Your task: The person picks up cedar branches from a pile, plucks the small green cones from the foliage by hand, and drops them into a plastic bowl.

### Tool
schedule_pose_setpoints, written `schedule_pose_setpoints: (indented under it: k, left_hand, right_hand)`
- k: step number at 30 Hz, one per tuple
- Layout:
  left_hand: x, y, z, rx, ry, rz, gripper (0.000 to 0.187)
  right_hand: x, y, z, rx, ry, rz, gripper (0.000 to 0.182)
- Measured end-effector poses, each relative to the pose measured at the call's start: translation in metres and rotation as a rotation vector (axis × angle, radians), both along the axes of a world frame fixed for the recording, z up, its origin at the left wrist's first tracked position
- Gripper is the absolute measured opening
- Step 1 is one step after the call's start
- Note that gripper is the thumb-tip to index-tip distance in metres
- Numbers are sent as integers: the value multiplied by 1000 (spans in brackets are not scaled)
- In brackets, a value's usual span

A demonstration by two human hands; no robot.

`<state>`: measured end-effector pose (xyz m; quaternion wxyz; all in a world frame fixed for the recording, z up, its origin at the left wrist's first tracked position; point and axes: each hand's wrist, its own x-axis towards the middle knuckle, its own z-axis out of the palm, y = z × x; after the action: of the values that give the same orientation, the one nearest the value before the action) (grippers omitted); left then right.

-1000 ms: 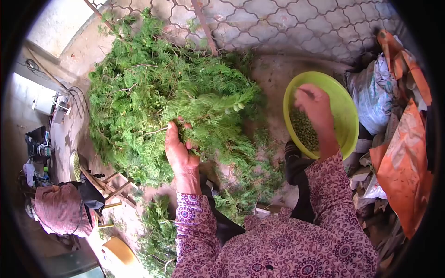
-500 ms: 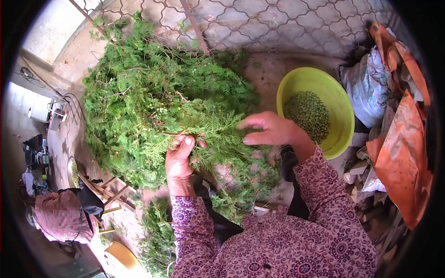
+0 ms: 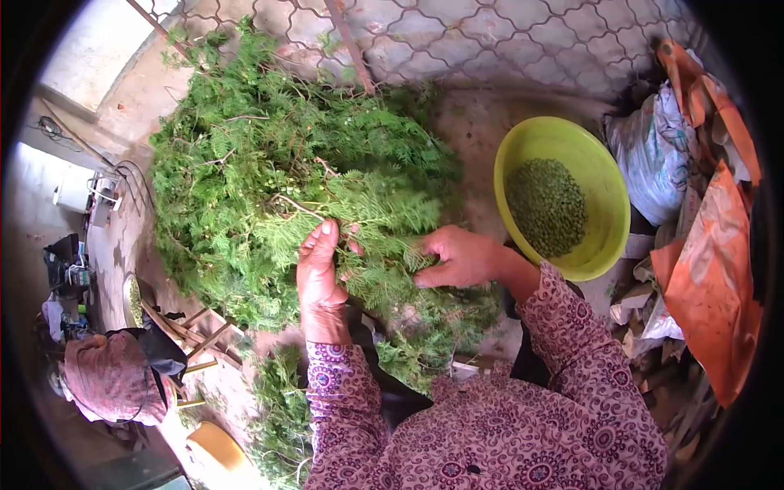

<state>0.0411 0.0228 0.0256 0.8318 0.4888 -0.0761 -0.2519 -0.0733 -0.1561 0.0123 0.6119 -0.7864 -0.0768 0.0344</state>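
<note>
My left hand (image 3: 321,265) pinches the woody stem of a leafy evergreen sprig (image 3: 388,224) between thumb and fingers. The flat, fern-like foliage of this sprig spreads to the right. At its right end is my right hand (image 3: 469,257), with curled fingers and the thumb in among the leaves. What those fingertips grip, if anything, is hidden by foliage. Beneath and beyond both hands lies a large heap of green branches (image 3: 237,171). To the right stands a yellow-green basin (image 3: 608,196) with many small green cones or seed pods (image 3: 545,204) in it.
Wire mesh (image 3: 506,41) runs along the back. White sacks (image 3: 649,151) and an orange bag (image 3: 710,286) crowd the right side. At lower left another person (image 3: 114,376) sits near a wooden stool (image 3: 196,335) and an orange-yellow basin (image 3: 216,449). More branches (image 3: 282,408) lie by my left sleeve.
My right hand has moved down and curled its fingers into the sprig's foliage; they were spread apart before. My left hand keeps its pinch, with the stem tilted a little differently.
</note>
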Motion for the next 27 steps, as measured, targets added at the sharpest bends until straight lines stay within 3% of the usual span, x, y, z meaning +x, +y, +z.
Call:
schedule_pose_setpoints:
  k: [2, 6, 8, 10, 12, 13, 14, 15, 16, 18, 19, 23, 25, 27]
  left_hand:
    - [-1, -3, -1, 36, -5, -1, 20]
    - [3, -7, -2, 176, -72, 21, 21]
    - [7, -6, -12, 238, -126, -33, 26]
    - [4, -8, -14, 1061, -1019, 356, 31]
    - [0, -11, -13, 1074, -1162, 426, 35]
    - [-3, -13, -16, 920, -1303, 367, 35]
    - [-7, -16, -17, 761, -1432, 304, 34]
    - [-13, -20, -17, 685, -1410, 127, 33]
    - [-19, -24, -13, 685, -1405, 124, 33]
    - [-29, -31, -8, 783, -1480, -177, 32]
    - [-30, -31, -17, 766, -1368, -265, 30]
    - [-26, -24, -33, 809, -1282, -369, 27]
    - [-20, -24, -40, 658, -1098, -481, 24]
    - [-23, -23, -37, 666, -986, -496, 21]
  right_hand:
    - [1, -1, 10, -167, 119, 66, 19]
    - [0, 2, 1, 89, 30, -60, 16]
    - [-1, -2, 3, 15, -27, -107, 15]
    - [-1, -5, 4, -56, -82, -155, 14]
    - [1, -9, -2, -392, 1, -170, 11]
    - [2, -10, -10, -395, 3, -173, 11]
    - [2, -10, -20, -571, -93, -202, 9]
    - [0, -9, -26, -745, -188, -228, 7]
    - [-1, -10, -26, -745, -182, -226, 7]
    - [-2, -12, -23, -713, -263, -210, 5]
    - [-1, -13, -22, -713, -261, -211, 5]
    - [-1, -12, -19, -769, -309, -201, 3]
    - [0, -10, -17, -783, -325, -198, 3]
    - [-1, -10, -13, -804, -351, -207, 4]
